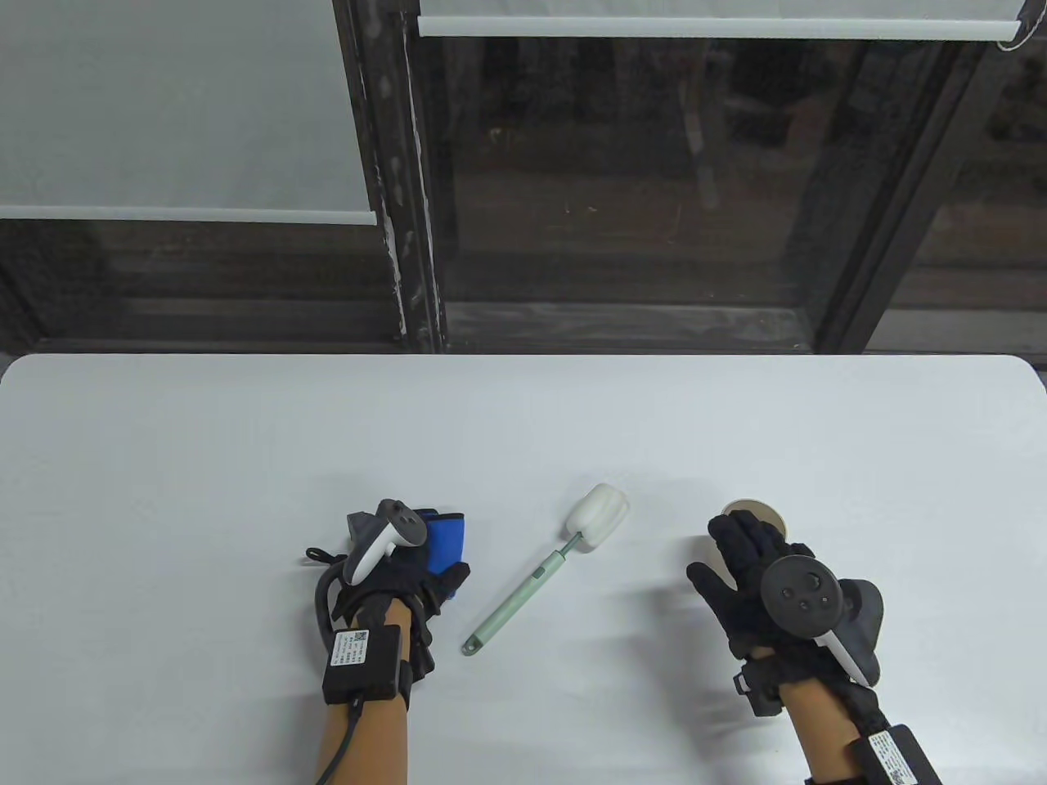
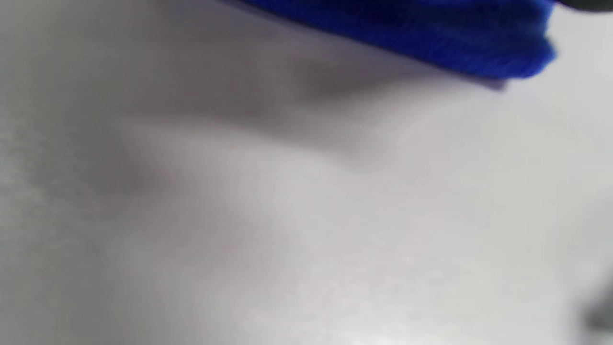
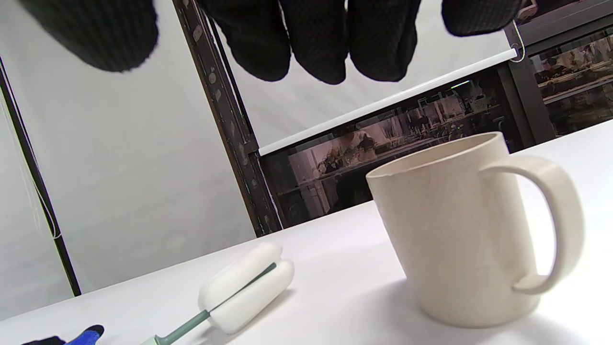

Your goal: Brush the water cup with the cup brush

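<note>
Hovering right grip (image 3: pixel 306 52) above cup (image 3: pixel 459 239), untouched

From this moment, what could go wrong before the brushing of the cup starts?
1. The right hand hovers open over the cup, not gripping it. The cup looks light, so a careless touch may tip it.
2. The cup brush lies untouched on the table, apart from both hands; a sideways reach could knock it away.
3. The left hand rests on a blue cloth, so it may drag the cloth when it moves.
</note>
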Demonstrator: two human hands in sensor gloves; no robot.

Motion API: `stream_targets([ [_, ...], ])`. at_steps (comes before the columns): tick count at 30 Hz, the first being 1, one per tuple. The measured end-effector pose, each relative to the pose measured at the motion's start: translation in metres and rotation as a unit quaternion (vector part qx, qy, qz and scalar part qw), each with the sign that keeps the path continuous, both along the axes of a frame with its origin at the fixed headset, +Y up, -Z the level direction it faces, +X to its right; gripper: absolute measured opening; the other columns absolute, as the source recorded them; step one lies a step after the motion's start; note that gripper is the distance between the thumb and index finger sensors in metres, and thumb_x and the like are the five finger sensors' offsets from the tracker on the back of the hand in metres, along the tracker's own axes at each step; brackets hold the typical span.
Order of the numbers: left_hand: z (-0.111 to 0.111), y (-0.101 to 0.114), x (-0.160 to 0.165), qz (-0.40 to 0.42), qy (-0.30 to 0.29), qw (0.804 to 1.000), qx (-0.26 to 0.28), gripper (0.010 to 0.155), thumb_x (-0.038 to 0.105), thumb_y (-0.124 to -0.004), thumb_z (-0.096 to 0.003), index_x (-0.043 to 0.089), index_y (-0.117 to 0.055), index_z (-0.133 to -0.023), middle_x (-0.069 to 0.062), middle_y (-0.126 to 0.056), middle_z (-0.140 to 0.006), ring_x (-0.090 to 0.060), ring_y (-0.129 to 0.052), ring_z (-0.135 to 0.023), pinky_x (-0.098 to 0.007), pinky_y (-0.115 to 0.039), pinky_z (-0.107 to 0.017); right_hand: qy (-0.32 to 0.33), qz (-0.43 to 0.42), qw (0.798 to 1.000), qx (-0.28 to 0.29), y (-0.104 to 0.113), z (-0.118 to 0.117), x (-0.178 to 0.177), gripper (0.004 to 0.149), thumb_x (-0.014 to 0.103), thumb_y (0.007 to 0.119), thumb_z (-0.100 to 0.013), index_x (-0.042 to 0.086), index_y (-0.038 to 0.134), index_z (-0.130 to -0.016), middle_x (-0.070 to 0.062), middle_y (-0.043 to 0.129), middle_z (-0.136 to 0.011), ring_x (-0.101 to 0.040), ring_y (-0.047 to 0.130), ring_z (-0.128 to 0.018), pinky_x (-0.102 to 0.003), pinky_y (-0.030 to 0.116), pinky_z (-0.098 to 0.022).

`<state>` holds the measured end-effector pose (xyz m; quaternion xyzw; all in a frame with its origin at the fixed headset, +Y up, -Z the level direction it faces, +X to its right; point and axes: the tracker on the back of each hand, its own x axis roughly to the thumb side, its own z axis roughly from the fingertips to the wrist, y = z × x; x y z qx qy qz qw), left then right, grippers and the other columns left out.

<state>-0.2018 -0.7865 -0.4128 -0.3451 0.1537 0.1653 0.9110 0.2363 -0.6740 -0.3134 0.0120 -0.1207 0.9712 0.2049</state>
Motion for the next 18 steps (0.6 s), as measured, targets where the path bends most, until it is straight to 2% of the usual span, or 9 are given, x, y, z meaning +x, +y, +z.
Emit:
stream_targets([
  [3,0.004,0.015,-0.002,0.026,0.002,0.998,0.051,0.089,0.078,-0.061,-0.0282,0.060,-0.014,-0.102,0.025,0.006,-0.116,-0.017,0.018,-0.109,-0.056,0.005,-0.081,-0.001,0.005,1.000,0.000,0.000,0.000,-0.001,0.069,0.069,0.066,-0.044,0.036,0.058,-0.104,0.000,0.062,-0.107,-0.032,0.067,-0.102,-0.061,0.054,-0.069],
  [6,0.015,0.042,0.001,0.017,-0.003,0.988,0.154,0.083,0.071,-0.067,-0.0362,0.052,-0.030,-0.108,0.016,-0.012,-0.124,-0.021,0.005,-0.114,-0.058,-0.003,-0.082,-0.001,0.015,1.000,0.005,0.001,0.000,-0.002,0.069,0.070,0.065,-0.044,0.037,0.058,-0.104,0.001,0.061,-0.107,-0.032,0.066,-0.102,-0.060,0.054,-0.069],
  [9,0.033,0.067,0.009,0.016,-0.026,0.966,0.257,0.077,0.068,-0.070,-0.0387,0.043,-0.049,-0.109,0.007,-0.035,-0.124,-0.026,-0.014,-0.117,-0.059,-0.016,-0.083,-0.002,0.024,1.000,0.006,0.001,0.000,-0.004,0.068,0.070,0.065,-0.044,0.037,0.058,-0.104,0.001,0.061,-0.107,-0.032,0.066,-0.103,-0.060,0.054,-0.070],
  [13,0.061,0.096,0.023,-0.031,-0.091,0.943,0.319,0.075,0.069,-0.068,-0.0405,0.040,-0.053,-0.108,0.003,-0.044,-0.122,-0.028,-0.028,-0.117,-0.059,-0.027,-0.083,-0.002,0.031,1.000,0.006,0.001,0.000,-0.006,0.068,0.070,0.065,-0.044,0.038,0.058,-0.104,0.001,0.061,-0.107,-0.031,0.066,-0.103,-0.060,0.054,-0.070],
  [18,0.096,0.118,0.039,-0.050,-0.111,0.923,0.366,0.076,0.069,-0.068,-0.0410,0.044,-0.048,-0.110,0.004,-0.040,-0.124,-0.029,-0.025,-0.117,-0.059,-0.026,-0.083,-0.001,0.037,0.999,0.018,0.002,0.003,-0.009,0.068,0.070,0.065,-0.044,0.038,0.058,-0.104,0.001,0.061,-0.107,-0.031,0.067,-0.102,-0.060,0.054,-0.069],
])
